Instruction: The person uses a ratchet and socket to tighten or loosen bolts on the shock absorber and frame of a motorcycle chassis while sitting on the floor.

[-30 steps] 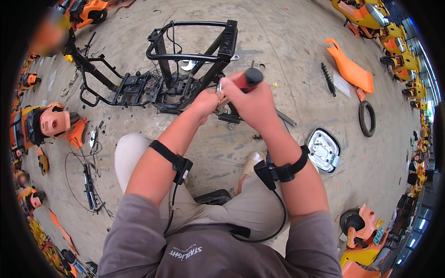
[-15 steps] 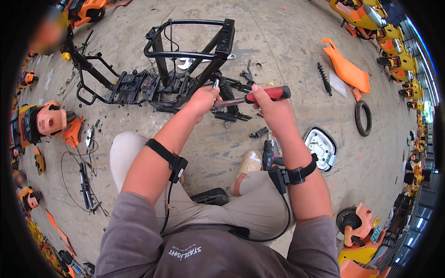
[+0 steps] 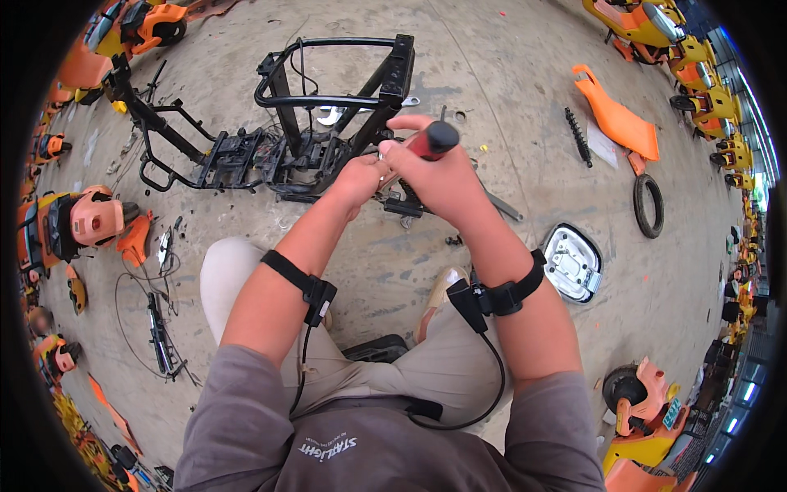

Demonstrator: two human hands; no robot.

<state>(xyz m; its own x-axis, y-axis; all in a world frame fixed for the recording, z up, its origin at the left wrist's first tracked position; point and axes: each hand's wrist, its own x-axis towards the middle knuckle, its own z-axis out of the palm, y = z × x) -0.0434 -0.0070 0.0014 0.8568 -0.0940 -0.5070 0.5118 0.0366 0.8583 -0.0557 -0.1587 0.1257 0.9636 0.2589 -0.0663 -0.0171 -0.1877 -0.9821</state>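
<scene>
A black scooter frame (image 3: 399, 74) stands on the concrete floor before me, its rear end nearest my hands. My right hand (image 3: 443, 182) is closed round a screwdriver (image 3: 436, 140) with a red handle and black end, tipped up toward me. Its shaft is mostly hidden behind that hand. Close beside it, my left hand (image 3: 358, 182) pinches with its fingertips near the frame's rear end. A bit of shiny metal shows at those fingertips, too small to name. The shock absorber on the frame is largely covered by my right hand.
On the right lie an orange body panel (image 3: 619, 123), a loose shock absorber (image 3: 578, 138), a tyre (image 3: 648, 207) and a white-lined case part (image 3: 571, 264). A wrench (image 3: 331, 116) lies behind the frame. Cables and a fork-like part (image 3: 159, 336) lie left. Scooters line both sides.
My right hand has moved left toward my left hand, turning the screwdriver from lying sideways to handle-end up. The power drill by my foot is now hidden behind my right forearm.
</scene>
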